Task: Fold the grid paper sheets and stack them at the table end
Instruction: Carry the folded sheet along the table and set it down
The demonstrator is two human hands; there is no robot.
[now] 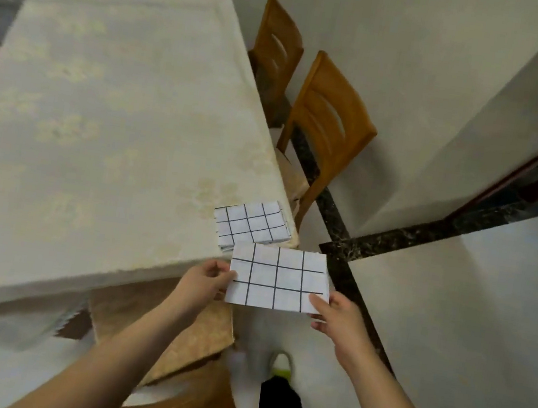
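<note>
2 hands: left hand [206, 281], right hand [336, 317] | pinch folded grid sheet [279, 278] | no legible writing

Soft even indoor light, faint shadows, slight motion blur, wide-angle edge distortion

The sheet [279, 278] I held was white with a black grid; the surface [101, 111] wore cream floral cloth.

both hands hold folded sheet [279, 278], seemingly above stack [252, 224]
</note>
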